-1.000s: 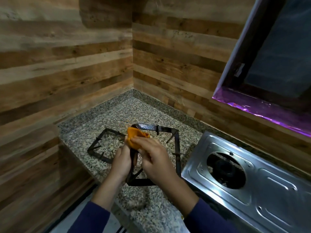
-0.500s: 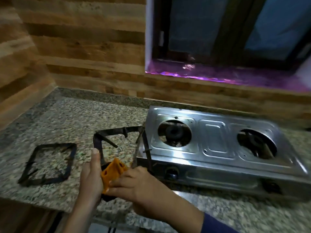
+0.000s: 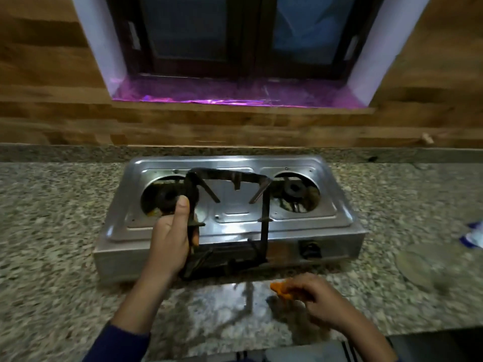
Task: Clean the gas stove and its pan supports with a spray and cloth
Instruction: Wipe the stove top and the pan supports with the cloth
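A steel two-burner gas stove [image 3: 334, 220] stands on the granite counter below the window, both burner wells bare. My left hand [image 3: 170, 239] grips the left bar of a black square pan support [image 3: 265, 220] and holds it tilted up over the middle of the stove. My right hand [image 3: 318, 301] rests low on the counter in front of the stove, closed on an orange cloth [image 3: 281, 288]. The second pan support and any spray bottle are out of view.
The speckled granite counter [image 3: 52, 244] stretches left and right of the stove. A blurred round object [image 3: 428, 267] and a blue-white packet [image 3: 474, 235] lie at the right. A wooden wall and a window sill [image 3: 235, 96] rise behind.
The view swung right from the counter corner to face the stove. The pan support went with my left hand over the stove. My right hand left it and dropped to the counter with the cloth.
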Action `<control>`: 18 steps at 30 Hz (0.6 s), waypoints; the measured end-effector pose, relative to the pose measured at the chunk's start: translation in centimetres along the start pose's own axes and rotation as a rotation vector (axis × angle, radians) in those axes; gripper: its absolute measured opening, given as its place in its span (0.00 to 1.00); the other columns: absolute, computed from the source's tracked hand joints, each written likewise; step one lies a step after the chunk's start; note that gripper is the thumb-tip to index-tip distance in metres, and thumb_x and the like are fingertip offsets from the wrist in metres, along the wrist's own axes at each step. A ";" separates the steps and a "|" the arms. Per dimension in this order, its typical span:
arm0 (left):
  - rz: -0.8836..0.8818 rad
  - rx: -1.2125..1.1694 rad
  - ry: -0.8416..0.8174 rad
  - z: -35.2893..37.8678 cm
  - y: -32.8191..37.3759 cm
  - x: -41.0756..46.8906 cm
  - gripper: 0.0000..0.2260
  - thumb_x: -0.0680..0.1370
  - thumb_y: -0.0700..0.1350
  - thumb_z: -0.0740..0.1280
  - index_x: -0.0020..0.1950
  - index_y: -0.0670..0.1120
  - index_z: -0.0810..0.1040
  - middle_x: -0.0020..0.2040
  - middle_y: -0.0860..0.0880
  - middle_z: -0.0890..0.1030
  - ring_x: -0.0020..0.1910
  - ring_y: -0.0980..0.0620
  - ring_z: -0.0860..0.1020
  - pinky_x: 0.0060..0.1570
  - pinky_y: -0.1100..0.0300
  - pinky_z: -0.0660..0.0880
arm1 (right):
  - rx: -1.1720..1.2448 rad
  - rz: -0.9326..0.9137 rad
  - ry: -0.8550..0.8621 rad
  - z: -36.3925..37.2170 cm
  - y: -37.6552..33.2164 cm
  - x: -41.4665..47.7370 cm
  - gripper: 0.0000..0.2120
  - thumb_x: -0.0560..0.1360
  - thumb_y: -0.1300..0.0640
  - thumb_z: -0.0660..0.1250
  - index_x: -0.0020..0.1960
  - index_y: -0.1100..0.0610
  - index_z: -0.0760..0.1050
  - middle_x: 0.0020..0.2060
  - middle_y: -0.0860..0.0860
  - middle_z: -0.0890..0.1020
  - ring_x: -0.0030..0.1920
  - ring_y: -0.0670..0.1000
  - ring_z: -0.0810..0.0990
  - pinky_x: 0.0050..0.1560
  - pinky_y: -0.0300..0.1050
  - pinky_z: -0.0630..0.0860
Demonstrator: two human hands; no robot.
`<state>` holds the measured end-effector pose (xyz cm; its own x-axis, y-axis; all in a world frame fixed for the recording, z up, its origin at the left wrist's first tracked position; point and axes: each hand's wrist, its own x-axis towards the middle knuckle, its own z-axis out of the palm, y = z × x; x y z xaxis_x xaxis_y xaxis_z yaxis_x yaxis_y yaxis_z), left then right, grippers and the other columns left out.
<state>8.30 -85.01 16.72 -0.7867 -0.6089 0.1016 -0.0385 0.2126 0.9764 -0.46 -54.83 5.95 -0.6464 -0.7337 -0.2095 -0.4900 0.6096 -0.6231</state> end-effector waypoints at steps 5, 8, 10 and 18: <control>-0.106 -0.088 -0.031 8.3 0.8 -0.4 0.32 0.77 0.64 0.49 0.25 0.41 0.70 0.19 0.50 0.70 0.21 0.55 0.70 0.27 0.66 0.67 | 0.663 0.166 0.214 -3.6 2.7 -2.1 0.26 0.75 0.64 0.72 0.66 0.43 0.71 0.59 0.46 0.82 0.60 0.41 0.80 0.55 0.37 0.77; -0.187 -0.181 -0.021 12.3 0.5 0.0 0.32 0.74 0.68 0.50 0.24 0.46 0.71 0.19 0.50 0.70 0.19 0.53 0.69 0.29 0.57 0.66 | 1.010 0.049 0.409 -7.4 2.3 -2.5 0.31 0.69 0.65 0.73 0.70 0.51 0.70 0.60 0.50 0.82 0.61 0.49 0.81 0.57 0.47 0.78; -0.260 -0.263 -0.015 14.9 0.0 0.6 0.31 0.71 0.71 0.52 0.23 0.48 0.71 0.20 0.50 0.69 0.18 0.53 0.67 0.28 0.58 0.64 | 0.924 0.006 0.449 -9.3 2.1 -2.3 0.25 0.69 0.66 0.75 0.64 0.53 0.77 0.57 0.48 0.84 0.57 0.48 0.83 0.54 0.46 0.80; -0.365 -0.084 -0.099 21.2 0.3 3.4 0.29 0.82 0.62 0.49 0.45 0.44 0.81 0.35 0.48 0.80 0.34 0.54 0.76 0.33 0.61 0.66 | 0.735 0.127 0.798 -12.1 6.1 2.0 0.06 0.72 0.68 0.72 0.45 0.59 0.84 0.39 0.50 0.86 0.43 0.48 0.85 0.48 0.46 0.83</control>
<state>-7.41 -70.80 13.29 -0.7864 -0.5556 -0.2699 -0.2792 -0.0701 0.9577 -11.85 -48.97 10.82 -0.9907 -0.1103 0.0796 -0.0952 0.1447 -0.9849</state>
